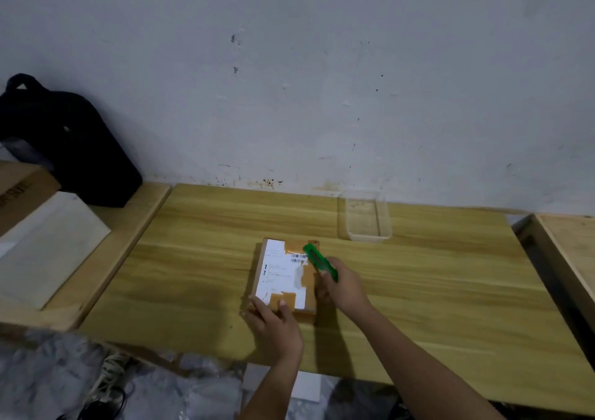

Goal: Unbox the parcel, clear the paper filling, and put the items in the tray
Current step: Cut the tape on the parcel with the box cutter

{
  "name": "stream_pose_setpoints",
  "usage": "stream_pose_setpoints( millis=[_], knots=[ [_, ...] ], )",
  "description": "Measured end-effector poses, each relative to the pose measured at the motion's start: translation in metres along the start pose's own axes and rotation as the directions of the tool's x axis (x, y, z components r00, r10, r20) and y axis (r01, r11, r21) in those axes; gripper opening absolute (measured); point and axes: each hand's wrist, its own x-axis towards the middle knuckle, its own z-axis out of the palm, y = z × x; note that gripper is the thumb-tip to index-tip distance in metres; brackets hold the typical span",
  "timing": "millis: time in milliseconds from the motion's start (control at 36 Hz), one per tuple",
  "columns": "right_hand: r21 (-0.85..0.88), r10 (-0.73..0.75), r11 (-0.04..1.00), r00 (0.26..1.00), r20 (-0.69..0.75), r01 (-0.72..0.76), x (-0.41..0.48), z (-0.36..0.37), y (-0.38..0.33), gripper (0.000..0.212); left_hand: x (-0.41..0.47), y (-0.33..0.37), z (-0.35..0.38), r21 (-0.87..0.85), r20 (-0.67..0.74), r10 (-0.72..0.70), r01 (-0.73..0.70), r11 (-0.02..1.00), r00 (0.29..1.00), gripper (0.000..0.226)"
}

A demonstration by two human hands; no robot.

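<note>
A small cardboard parcel (283,271) with a white shipping label and brown tape lies flat in the middle of the wooden table (418,291). My left hand (277,326) presses down on its near corner, fingers resting on the taped edge. My right hand (341,286) grips a green utility knife (320,260), whose tip rests over the parcel's far right corner. A clear plastic tray (367,217) stands behind the parcel near the wall; nothing shows inside it.
A black bag (64,143) leans against the wall at the back left, above a brown box (19,191) and a white board (45,246). Another wooden surface (570,246) adjoins the table on the right. Plastic wrap and cables (96,384) lie below the front edge.
</note>
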Motion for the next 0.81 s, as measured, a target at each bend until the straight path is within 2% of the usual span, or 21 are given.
stream_pose_setpoints(
  millis=[83, 167, 222, 278, 361, 472, 583, 806],
  knots=[
    [0.07, 0.032, 0.997, 0.999, 0.012, -0.033, 0.009, -0.008, -0.003, 0.033, 0.021, -0.003, -0.005, 0.015, 0.03, 0.064, -0.064, 0.998, 0.998, 0.063],
    [0.113, 0.08, 0.989, 0.991, 0.107, -0.092, 0.019, -0.015, -0.007, 0.044, 0.049, -0.002, -0.018, 0.006, 0.098, 0.172, -0.174, 0.985, 0.98, 0.06],
    [0.169, 0.1, 0.977, 0.979, 0.178, -0.131, 0.024, -0.016, -0.009, 0.052, 0.07, 0.001, -0.024, -0.002, 0.134, 0.196, -0.197, 0.98, 0.971, 0.057],
    [0.144, 0.107, 0.98, 0.976, 0.188, -0.135, 0.029, -0.016, -0.01, 0.055, 0.09, 0.008, -0.025, -0.019, 0.123, 0.193, -0.193, 0.981, 0.973, 0.054],
    [-0.014, 0.042, 0.999, 0.993, 0.111, -0.04, 0.038, -0.016, -0.01, 0.053, 0.109, 0.021, -0.021, -0.034, 0.087, 0.151, -0.148, 0.988, 0.985, 0.052],
    [-0.081, -0.109, 0.991, 0.994, -0.028, 0.106, 0.043, -0.016, -0.015, 0.041, 0.12, 0.034, -0.014, -0.026, 0.068, 0.103, -0.101, 0.995, 0.992, 0.051],
    [-0.11, -0.127, 0.988, 0.982, -0.138, 0.113, 0.048, -0.012, -0.017, 0.035, 0.12, 0.035, -0.009, 0.023, 0.057, 0.113, -0.115, 0.993, 0.992, 0.057],
    [-0.16, -0.153, 0.98, 0.967, -0.206, 0.121, 0.051, -0.009, -0.021, 0.034, 0.123, 0.042, -0.007, -0.025, 0.097, 0.155, -0.153, 0.988, 0.983, 0.058]
  ],
)
